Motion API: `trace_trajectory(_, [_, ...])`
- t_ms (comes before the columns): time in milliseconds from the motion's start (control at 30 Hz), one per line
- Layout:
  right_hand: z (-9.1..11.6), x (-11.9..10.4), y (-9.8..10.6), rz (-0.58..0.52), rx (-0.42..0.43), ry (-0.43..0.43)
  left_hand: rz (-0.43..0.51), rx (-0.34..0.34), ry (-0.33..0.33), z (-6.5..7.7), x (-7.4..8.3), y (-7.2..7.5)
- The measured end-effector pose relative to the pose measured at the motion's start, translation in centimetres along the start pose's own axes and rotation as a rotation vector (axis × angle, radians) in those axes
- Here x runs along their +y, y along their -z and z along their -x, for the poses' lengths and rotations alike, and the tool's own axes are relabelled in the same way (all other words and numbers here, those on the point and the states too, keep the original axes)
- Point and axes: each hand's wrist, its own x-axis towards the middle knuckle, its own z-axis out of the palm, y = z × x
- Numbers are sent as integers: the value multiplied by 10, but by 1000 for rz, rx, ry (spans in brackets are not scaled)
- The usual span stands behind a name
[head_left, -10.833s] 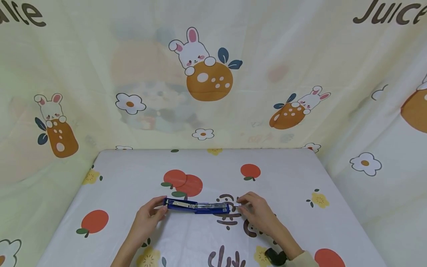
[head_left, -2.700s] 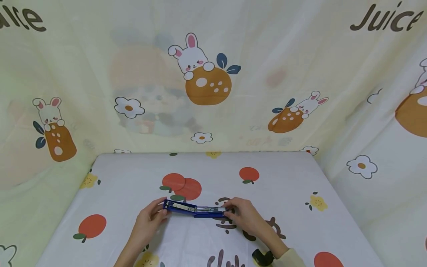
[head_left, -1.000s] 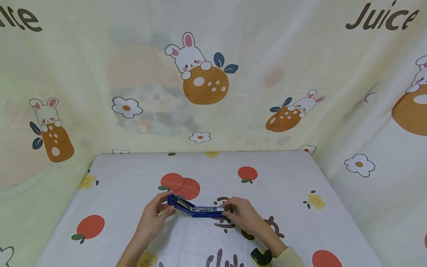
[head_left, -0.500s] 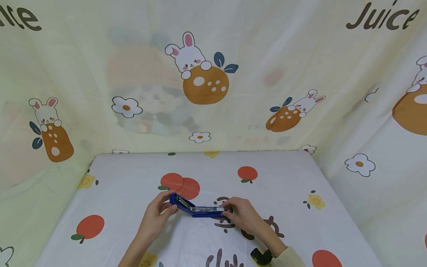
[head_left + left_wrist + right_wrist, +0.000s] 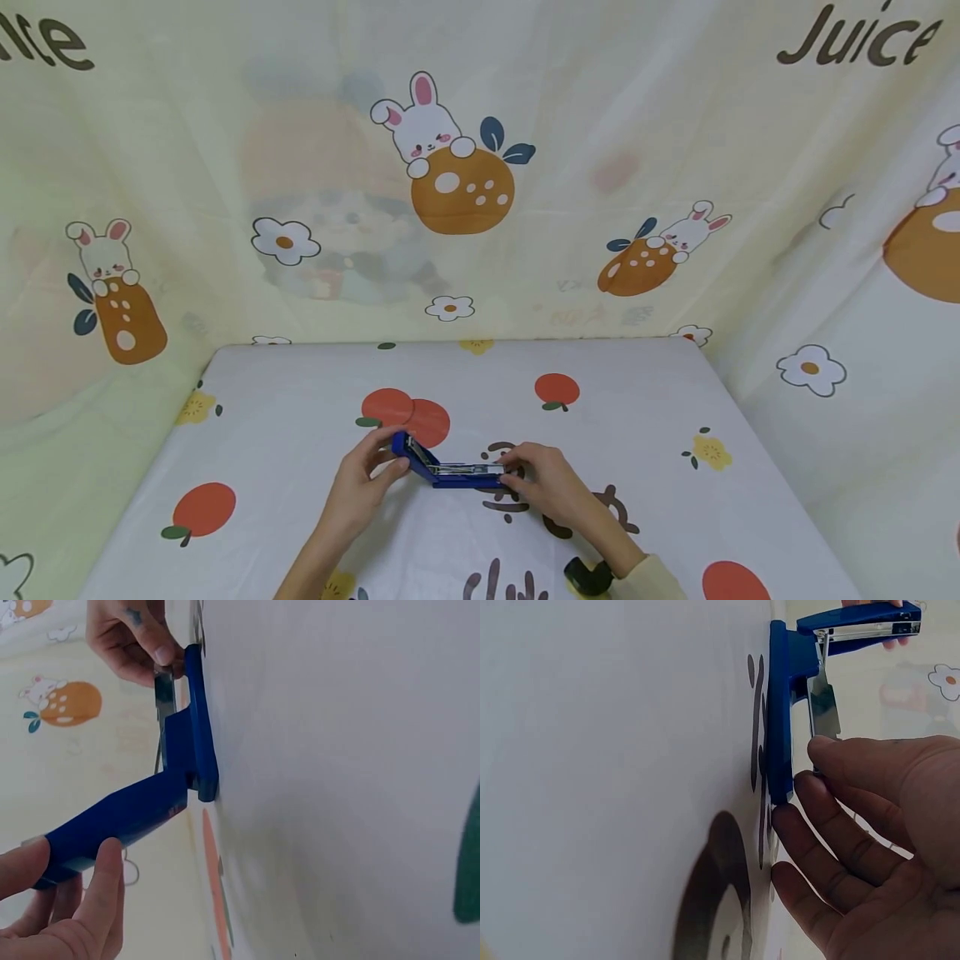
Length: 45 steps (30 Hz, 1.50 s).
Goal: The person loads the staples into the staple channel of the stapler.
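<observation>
A blue stapler (image 5: 467,481) lies on the table, its top arm swung up and back to the left so that the metal staple channel (image 5: 468,470) shows. My left hand (image 5: 362,490) pinches the end of the raised blue arm between thumb and fingers; in the left wrist view that arm (image 5: 120,821) slants away from the base. My right hand (image 5: 546,487) is at the stapler's right end. The right wrist view shows its thumb and forefinger pinching the end of the metal channel (image 5: 825,712), with other fingertips touching the base (image 5: 780,712).
A white cloth printed with fruit and flowers covers the table (image 5: 630,417). Printed curtains (image 5: 337,150) stand behind and at both sides. A black curved object (image 5: 588,577) sits by the right wrist, next to the pale sleeve (image 5: 648,581).
My right hand came in from the right to the stapler's end. My left hand has since raised the top arm and moved right with it, steepening its angle. The base stays on the table.
</observation>
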Motion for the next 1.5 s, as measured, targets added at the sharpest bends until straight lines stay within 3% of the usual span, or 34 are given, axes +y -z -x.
trace_trajectory(300, [0,1,0,-3,-8,-7,0,-18,29,-2,2,-3])
trace_trajectory(1500, [1,0,0,-43,-5,21,-67,-95,-26,-11,-7,-20])
